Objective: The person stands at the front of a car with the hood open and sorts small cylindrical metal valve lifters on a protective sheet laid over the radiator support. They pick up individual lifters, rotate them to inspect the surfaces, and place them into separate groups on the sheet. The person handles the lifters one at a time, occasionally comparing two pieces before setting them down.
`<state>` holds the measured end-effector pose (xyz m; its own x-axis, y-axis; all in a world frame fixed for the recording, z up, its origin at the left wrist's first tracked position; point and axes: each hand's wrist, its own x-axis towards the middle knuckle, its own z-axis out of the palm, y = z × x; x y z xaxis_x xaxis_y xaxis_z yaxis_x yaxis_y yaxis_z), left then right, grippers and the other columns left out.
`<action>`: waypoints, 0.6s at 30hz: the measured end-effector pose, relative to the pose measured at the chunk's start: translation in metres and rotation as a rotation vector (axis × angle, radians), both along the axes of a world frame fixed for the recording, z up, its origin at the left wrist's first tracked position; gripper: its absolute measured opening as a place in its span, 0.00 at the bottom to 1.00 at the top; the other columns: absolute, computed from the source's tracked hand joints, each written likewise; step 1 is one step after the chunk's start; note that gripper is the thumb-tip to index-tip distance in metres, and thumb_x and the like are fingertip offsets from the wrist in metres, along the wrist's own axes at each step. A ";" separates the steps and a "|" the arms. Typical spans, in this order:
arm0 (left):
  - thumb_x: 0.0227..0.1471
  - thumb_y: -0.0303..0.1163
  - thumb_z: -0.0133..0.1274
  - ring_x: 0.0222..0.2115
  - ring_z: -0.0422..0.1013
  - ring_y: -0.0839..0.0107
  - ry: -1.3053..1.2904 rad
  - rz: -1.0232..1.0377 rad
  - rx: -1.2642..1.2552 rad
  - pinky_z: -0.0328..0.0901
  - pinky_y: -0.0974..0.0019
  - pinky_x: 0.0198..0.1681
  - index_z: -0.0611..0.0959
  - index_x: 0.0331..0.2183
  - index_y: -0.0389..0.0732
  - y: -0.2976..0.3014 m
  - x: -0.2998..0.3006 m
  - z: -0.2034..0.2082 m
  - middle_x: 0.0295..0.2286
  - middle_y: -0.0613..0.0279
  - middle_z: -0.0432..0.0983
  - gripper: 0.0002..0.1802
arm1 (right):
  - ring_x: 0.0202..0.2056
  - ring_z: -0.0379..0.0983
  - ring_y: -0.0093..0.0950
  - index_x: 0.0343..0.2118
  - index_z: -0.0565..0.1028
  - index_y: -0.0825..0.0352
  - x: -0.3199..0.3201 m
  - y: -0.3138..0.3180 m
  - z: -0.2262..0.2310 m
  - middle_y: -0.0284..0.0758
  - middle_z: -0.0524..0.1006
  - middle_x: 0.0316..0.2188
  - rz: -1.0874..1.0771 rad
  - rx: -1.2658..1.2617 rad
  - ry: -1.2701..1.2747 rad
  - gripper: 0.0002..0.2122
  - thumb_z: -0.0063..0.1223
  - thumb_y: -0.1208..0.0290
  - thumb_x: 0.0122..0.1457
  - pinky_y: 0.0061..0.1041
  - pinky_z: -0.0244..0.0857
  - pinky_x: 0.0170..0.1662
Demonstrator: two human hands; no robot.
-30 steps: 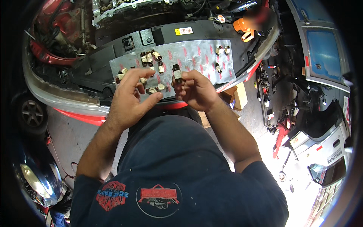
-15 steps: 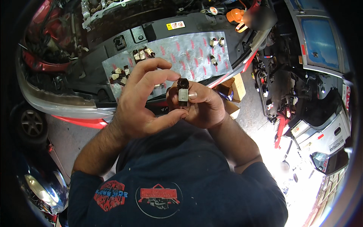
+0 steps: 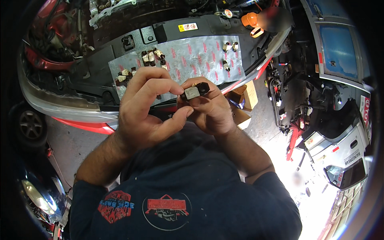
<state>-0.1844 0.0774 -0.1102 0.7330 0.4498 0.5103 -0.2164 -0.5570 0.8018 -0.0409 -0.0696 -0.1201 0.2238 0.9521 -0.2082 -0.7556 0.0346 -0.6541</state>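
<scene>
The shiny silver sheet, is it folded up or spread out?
Spread out: the silver sheet lies open across the black panel, with small dark parts resting on it.

By the silver sheet's (image 3: 196, 56) near edge, the dark pale-faced part (image 3: 193, 93) has been turned crosswise in the right hand (image 3: 214, 111); the left hand (image 3: 146, 108) has been brought close.
</scene>
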 end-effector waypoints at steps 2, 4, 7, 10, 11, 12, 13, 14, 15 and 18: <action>0.39 0.27 0.69 0.38 0.74 0.62 0.012 0.022 0.004 0.70 0.63 0.41 0.83 0.38 0.37 -0.001 0.001 -0.001 0.38 0.54 0.75 0.20 | 0.46 0.74 0.23 0.51 0.75 0.67 -0.001 -0.001 -0.002 0.33 0.76 0.44 -0.009 -0.018 0.009 0.14 0.56 0.80 0.63 0.25 0.73 0.49; 0.39 0.26 0.69 0.37 0.74 0.62 0.014 0.029 0.008 0.70 0.64 0.40 0.83 0.38 0.36 -0.001 0.003 -0.002 0.37 0.54 0.75 0.19 | 0.46 0.75 0.23 0.52 0.75 0.67 -0.001 -0.002 -0.005 0.33 0.76 0.45 -0.017 -0.023 0.016 0.14 0.57 0.79 0.63 0.25 0.73 0.50; 0.39 0.26 0.68 0.35 0.75 0.63 0.019 0.019 0.019 0.70 0.65 0.38 0.83 0.37 0.37 0.001 0.007 -0.005 0.35 0.55 0.76 0.19 | 0.46 0.75 0.23 0.53 0.75 0.67 0.000 -0.004 -0.009 0.33 0.77 0.46 -0.015 -0.031 0.016 0.15 0.57 0.78 0.63 0.25 0.73 0.51; 0.39 0.24 0.66 0.33 0.76 0.64 0.043 -0.003 0.028 0.71 0.65 0.36 0.84 0.36 0.37 0.004 0.011 -0.008 0.34 0.56 0.76 0.17 | 0.47 0.76 0.23 0.54 0.74 0.68 0.006 -0.006 -0.012 0.34 0.77 0.47 0.008 -0.105 -0.074 0.17 0.59 0.79 0.62 0.25 0.73 0.52; 0.38 0.24 0.65 0.32 0.76 0.64 0.058 -0.008 0.035 0.71 0.65 0.35 0.83 0.36 0.37 0.004 0.013 -0.009 0.34 0.56 0.76 0.17 | 0.47 0.76 0.23 0.55 0.74 0.68 0.008 -0.008 -0.013 0.34 0.77 0.47 0.018 -0.149 -0.154 0.17 0.59 0.79 0.62 0.25 0.73 0.52; 0.38 0.23 0.64 0.32 0.76 0.64 0.072 -0.014 0.043 0.71 0.66 0.34 0.83 0.35 0.37 0.004 0.015 -0.010 0.34 0.56 0.76 0.16 | 0.47 0.76 0.23 0.55 0.74 0.68 0.011 -0.010 -0.013 0.34 0.78 0.47 0.026 -0.207 -0.233 0.18 0.60 0.79 0.62 0.25 0.73 0.52; 0.38 0.23 0.63 0.31 0.76 0.64 0.095 -0.030 0.028 0.71 0.65 0.34 0.83 0.35 0.37 0.002 0.018 -0.011 0.34 0.56 0.77 0.16 | 0.47 0.76 0.23 0.55 0.74 0.68 0.014 -0.014 -0.013 0.34 0.78 0.47 0.013 -0.205 -0.272 0.19 0.61 0.79 0.61 0.24 0.73 0.52; 0.38 0.23 0.63 0.31 0.75 0.64 0.118 -0.046 0.015 0.71 0.65 0.34 0.83 0.35 0.37 0.001 0.022 -0.012 0.34 0.56 0.77 0.15 | 0.47 0.76 0.22 0.56 0.73 0.68 0.017 -0.018 -0.012 0.34 0.77 0.48 -0.002 -0.214 -0.310 0.20 0.61 0.79 0.61 0.24 0.72 0.52; 0.38 0.23 0.62 0.31 0.75 0.64 0.151 -0.061 -0.002 0.71 0.65 0.35 0.83 0.34 0.37 -0.001 0.025 -0.013 0.34 0.55 0.77 0.15 | 0.47 0.76 0.22 0.56 0.73 0.68 0.020 -0.022 -0.012 0.34 0.77 0.48 -0.017 -0.223 -0.345 0.21 0.62 0.78 0.60 0.23 0.72 0.53; 0.37 0.23 0.63 0.30 0.75 0.63 0.172 -0.109 0.051 0.70 0.64 0.34 0.82 0.34 0.39 -0.007 0.044 -0.019 0.34 0.58 0.76 0.15 | 0.49 0.73 0.24 0.58 0.71 0.68 0.038 -0.043 -0.012 0.34 0.76 0.49 -0.024 -0.333 -0.776 0.25 0.65 0.78 0.57 0.25 0.69 0.54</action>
<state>-0.1405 0.0707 -0.1289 0.8545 0.3395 0.3932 -0.1398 -0.5786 0.8035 -0.0033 -0.1121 -0.1325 0.4386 0.8614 -0.2562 -0.0891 -0.2421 -0.9662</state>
